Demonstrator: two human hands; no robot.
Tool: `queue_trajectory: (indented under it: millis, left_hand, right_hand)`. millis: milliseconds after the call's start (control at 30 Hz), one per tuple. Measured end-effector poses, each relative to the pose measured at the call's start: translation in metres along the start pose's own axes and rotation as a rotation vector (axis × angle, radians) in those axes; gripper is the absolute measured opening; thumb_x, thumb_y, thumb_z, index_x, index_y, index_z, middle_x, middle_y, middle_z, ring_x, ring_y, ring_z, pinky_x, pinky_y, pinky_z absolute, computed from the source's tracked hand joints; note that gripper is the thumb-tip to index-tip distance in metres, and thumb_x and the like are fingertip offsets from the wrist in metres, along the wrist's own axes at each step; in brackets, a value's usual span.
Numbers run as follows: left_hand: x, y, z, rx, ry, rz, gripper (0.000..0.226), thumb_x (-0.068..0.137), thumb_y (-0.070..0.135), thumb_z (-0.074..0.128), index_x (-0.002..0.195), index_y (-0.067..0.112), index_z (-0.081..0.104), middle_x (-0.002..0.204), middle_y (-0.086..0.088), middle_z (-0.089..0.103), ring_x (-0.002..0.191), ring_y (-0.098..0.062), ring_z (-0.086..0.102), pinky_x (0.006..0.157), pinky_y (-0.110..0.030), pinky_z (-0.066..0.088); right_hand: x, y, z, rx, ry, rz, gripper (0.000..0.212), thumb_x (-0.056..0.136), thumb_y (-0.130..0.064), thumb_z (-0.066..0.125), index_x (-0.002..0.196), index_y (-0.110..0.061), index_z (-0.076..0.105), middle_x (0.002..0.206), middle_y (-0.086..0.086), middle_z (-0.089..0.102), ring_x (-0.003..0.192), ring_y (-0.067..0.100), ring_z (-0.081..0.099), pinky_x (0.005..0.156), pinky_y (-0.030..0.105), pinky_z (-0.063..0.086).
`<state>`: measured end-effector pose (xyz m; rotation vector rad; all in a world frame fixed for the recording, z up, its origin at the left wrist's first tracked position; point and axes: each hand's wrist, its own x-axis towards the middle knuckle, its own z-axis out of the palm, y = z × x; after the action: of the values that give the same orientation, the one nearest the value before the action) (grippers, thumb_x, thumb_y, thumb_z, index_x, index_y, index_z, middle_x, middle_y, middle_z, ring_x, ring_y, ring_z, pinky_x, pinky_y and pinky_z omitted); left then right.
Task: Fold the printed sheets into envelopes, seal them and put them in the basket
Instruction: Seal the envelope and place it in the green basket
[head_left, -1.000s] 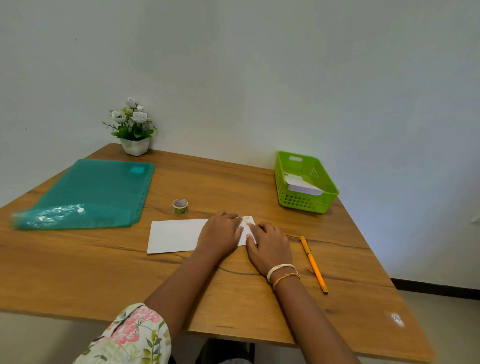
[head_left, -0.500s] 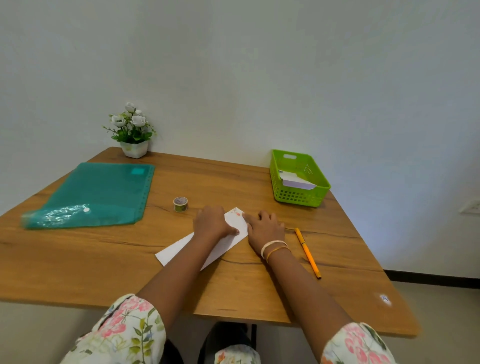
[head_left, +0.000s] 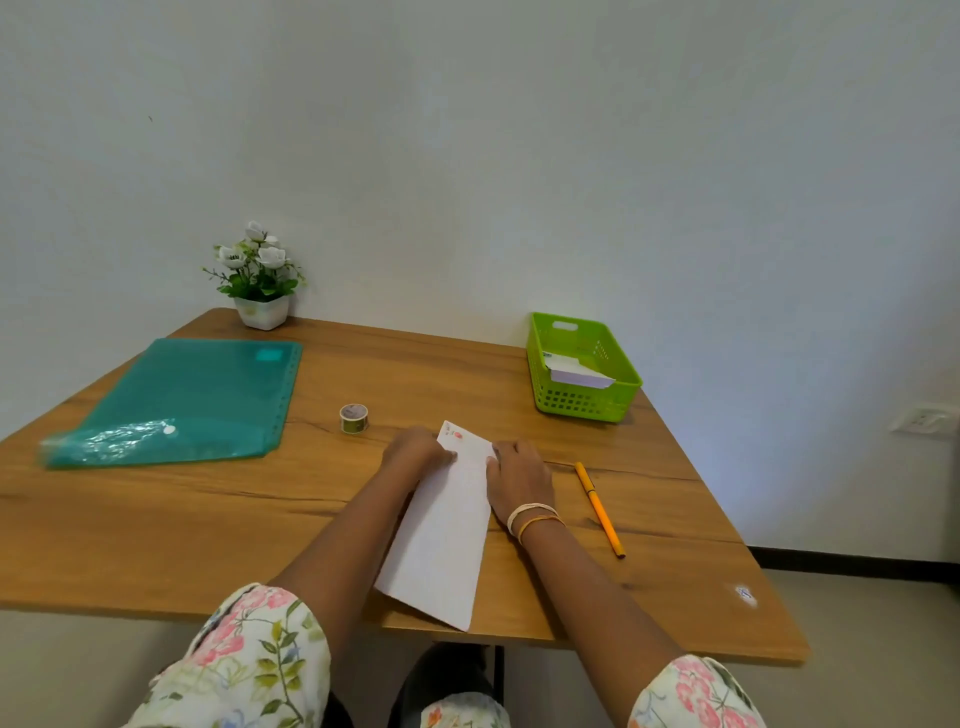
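A white folded sheet (head_left: 447, 540) lies lengthwise on the wooden table (head_left: 156, 530), with a small red print at its far end and its near end at the table's front edge. My left hand (head_left: 415, 449) grips the far end of the sheet at its left edge with curled fingers. My right hand (head_left: 519, 475) rests at the right edge with its fingertips on the paper. The green basket (head_left: 618, 374) stands at the back right and holds white folded envelopes (head_left: 576, 374).
A small roll of tape (head_left: 354, 418) stands left of my hands. An orange pen (head_left: 600, 509) lies to the right. A teal plastic folder (head_left: 182, 400) covers the left side, and a potted plant (head_left: 257, 280) sits in the back corner against the wall.
The sheet has turned from lying crosswise to pointing away from me, with both hands staying on its far end. The view has pulled back.
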<state>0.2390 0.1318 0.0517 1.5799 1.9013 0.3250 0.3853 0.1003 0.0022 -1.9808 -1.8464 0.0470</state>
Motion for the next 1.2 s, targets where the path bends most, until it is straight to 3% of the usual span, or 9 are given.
queue_trajectory:
  millis: [167, 300, 400, 500, 633, 733, 867, 1033, 1200]
  left_hand:
    - [-0.004, 0.000, -0.011, -0.574, -0.063, -0.205, 0.059, 0.087, 0.024, 0.072, 0.130, -0.006, 0.045, 0.126, -0.017, 0.056, 0.113, -0.032, 0.058, 0.076, -0.036, 0.049]
    - [0.003, 0.000, -0.017, -0.995, -0.053, -0.248, 0.045, 0.085, 0.007, 0.072, 0.124, -0.003, 0.050, 0.119, -0.014, 0.063, 0.095, -0.032, 0.064, 0.054, -0.040, 0.050]
    - [0.006, 0.008, -0.019, -1.066, -0.025, -0.245, 0.041, 0.087, 0.008, 0.070, 0.123, -0.001, 0.054, 0.116, -0.016, 0.066, 0.085, -0.029, 0.065, 0.045, -0.036, 0.047]
    - [-0.016, 0.021, -0.025, -0.977, -0.024, -0.187, 0.039, 0.092, 0.023, 0.065, 0.117, -0.002, 0.050, 0.100, -0.015, 0.064, 0.079, -0.028, 0.064, 0.051, -0.037, 0.050]
    - [-0.043, 0.027, -0.033, -0.677, -0.459, -0.219, 0.066, 0.089, 0.058, 0.055, 0.120, 0.002, 0.041, 0.113, -0.024, 0.055, 0.092, -0.038, 0.062, 0.073, -0.048, 0.059]
    - [-0.049, 0.031, -0.037, -0.694, -0.796, -0.189, 0.065, 0.088, 0.045, 0.064, 0.127, -0.002, 0.046, 0.109, -0.026, 0.064, 0.083, -0.035, 0.071, 0.067, -0.042, 0.061]
    - [-0.054, 0.045, -0.036, -0.791, -0.632, -0.087, 0.033, 0.085, 0.003, 0.069, 0.114, -0.003, 0.055, 0.094, -0.018, 0.070, 0.071, -0.025, 0.072, 0.058, -0.032, 0.061]
    - [-0.059, 0.075, -0.039, -0.754, -0.497, 0.025, 0.020, 0.091, 0.001, 0.061, 0.109, -0.004, 0.055, 0.090, -0.014, 0.063, 0.082, -0.021, 0.064, 0.041, -0.019, 0.052]
    - [-0.038, 0.116, -0.029, -0.850, -0.402, 0.113, 0.036, 0.088, -0.006, 0.061, 0.123, -0.009, 0.053, 0.111, -0.018, 0.061, 0.113, -0.031, 0.061, 0.061, -0.028, 0.059]
  right_hand:
    - [-0.002, -0.006, -0.016, 0.241, -0.099, 0.110, 0.035, 0.096, -0.033, 0.045, 0.120, -0.011, 0.057, 0.123, 0.009, 0.057, 0.115, 0.027, 0.051, 0.093, 0.035, 0.042]
    - [0.006, -0.015, -0.044, 0.669, -0.212, 0.373, 0.033, 0.092, -0.030, 0.055, 0.107, -0.002, 0.065, 0.116, 0.016, 0.065, 0.107, 0.033, 0.058, 0.086, 0.036, 0.045]
    - [0.009, -0.016, -0.063, 0.882, -0.441, 0.546, 0.013, 0.088, -0.017, 0.062, 0.090, -0.004, 0.059, 0.108, 0.017, 0.064, 0.094, 0.032, 0.061, 0.080, 0.036, 0.046]
    - [0.017, -0.014, -0.075, 0.918, -0.388, 0.514, 0.007, 0.086, -0.008, 0.063, 0.091, -0.002, 0.062, 0.113, 0.019, 0.064, 0.097, 0.032, 0.062, 0.088, 0.038, 0.049]
    - [0.027, -0.008, -0.095, 0.833, -0.256, 0.502, 0.037, 0.092, -0.010, 0.056, 0.127, 0.002, 0.055, 0.131, 0.019, 0.056, 0.121, 0.033, 0.054, 0.082, 0.027, 0.043]
    - [0.033, -0.004, -0.103, 0.771, -0.162, 0.496, 0.031, 0.095, -0.007, 0.052, 0.122, 0.008, 0.057, 0.130, 0.018, 0.057, 0.121, 0.031, 0.053, 0.067, 0.020, 0.042]
    - [0.036, -0.002, -0.108, 0.890, -0.029, 0.489, 0.024, 0.091, -0.001, 0.055, 0.111, 0.008, 0.063, 0.120, 0.020, 0.063, 0.097, 0.030, 0.061, 0.059, 0.025, 0.041]
    - [0.041, 0.003, -0.130, 0.884, -0.168, 0.492, 0.031, 0.091, -0.008, 0.055, 0.121, -0.003, 0.058, 0.115, 0.014, 0.060, 0.097, 0.029, 0.057, 0.079, 0.036, 0.049]
    - [0.056, 0.016, -0.148, 1.071, -0.174, 0.620, 0.025, 0.093, 0.007, 0.044, 0.112, -0.006, 0.053, 0.080, 0.013, 0.056, 0.062, 0.025, 0.054, 0.033, 0.021, 0.046]
